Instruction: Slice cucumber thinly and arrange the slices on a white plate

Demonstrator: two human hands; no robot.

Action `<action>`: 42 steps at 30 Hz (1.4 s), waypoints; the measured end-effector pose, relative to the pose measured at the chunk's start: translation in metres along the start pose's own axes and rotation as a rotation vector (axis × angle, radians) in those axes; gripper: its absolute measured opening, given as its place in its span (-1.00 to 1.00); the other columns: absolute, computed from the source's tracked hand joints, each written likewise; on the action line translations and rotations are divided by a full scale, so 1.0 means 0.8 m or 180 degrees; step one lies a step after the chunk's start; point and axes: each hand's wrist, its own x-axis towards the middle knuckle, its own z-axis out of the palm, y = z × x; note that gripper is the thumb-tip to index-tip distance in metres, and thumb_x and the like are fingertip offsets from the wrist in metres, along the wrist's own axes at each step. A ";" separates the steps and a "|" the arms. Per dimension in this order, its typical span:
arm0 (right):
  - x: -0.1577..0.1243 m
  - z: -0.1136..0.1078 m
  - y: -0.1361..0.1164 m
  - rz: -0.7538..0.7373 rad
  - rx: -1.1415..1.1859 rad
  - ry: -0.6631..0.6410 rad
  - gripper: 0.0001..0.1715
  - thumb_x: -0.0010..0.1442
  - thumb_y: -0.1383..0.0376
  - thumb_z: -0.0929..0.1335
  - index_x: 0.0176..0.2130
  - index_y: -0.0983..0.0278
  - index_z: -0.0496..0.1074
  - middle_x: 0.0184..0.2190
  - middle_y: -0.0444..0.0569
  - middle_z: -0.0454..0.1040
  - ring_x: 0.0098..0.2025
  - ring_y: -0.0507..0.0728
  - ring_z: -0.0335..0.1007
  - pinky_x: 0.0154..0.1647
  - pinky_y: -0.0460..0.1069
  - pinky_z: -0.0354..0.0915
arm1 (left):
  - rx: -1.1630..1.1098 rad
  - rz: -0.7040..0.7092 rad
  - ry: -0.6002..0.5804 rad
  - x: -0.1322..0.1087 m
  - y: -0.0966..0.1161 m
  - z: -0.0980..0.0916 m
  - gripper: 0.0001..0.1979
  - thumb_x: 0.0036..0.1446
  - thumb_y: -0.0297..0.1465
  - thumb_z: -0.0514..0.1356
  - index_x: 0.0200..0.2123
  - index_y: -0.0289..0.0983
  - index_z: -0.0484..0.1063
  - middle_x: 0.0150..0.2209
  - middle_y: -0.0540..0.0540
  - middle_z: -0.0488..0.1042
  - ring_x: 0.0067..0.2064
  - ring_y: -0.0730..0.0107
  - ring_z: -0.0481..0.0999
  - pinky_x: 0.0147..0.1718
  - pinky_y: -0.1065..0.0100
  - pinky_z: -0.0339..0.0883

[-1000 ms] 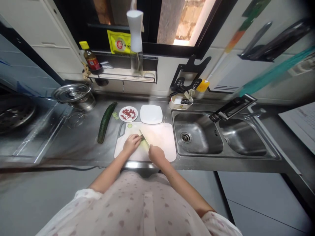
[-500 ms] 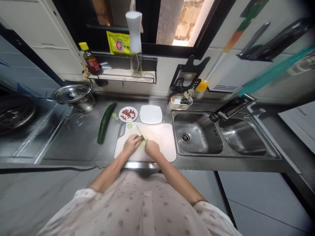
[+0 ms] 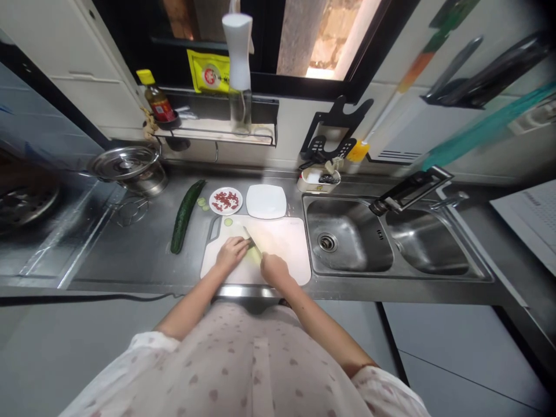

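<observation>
A white cutting board (image 3: pixel 284 240) lies on the steel counter in front of me. My left hand (image 3: pixel 231 253) presses down with curled fingers on a pale green cucumber piece (image 3: pixel 252 255), mostly hidden under it. My right hand (image 3: pixel 273 269) is closed round the handle of a knife (image 3: pixel 252 240), whose blade angles away from me right beside my left fingers. One cucumber slice (image 3: pixel 228 222) rests at the board's far edge.
A whole cucumber (image 3: pixel 186 214) lies left of the board, with loose slices (image 3: pixel 202 203) near its tip. Behind the board stand a small plate of red bits (image 3: pixel 226 200) and a white square plate (image 3: pixel 266 201). A double sink (image 3: pixel 351 243) is at right, a lidded pot (image 3: pixel 128 165) at left.
My right hand with the knife slid toward my left hand and away from me, then came back a little. My left hand stayed on the cucumber piece.
</observation>
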 end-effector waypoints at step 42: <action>0.045 -0.008 -0.019 -0.0076 0.0120 0.0010 -0.63 0.25 0.44 0.14 -0.03 0.37 0.39 -0.14 0.17 0.50 -0.07 0.15 0.44 -0.13 -0.05 0.27 | -0.0057 -0.0012 -0.0089 0.006 -0.003 -0.002 -0.73 0.27 -0.34 0.04 -0.07 -0.21 0.49 -0.15 -0.13 0.48 -0.12 0.30 0.40 -0.09 0.26 0.31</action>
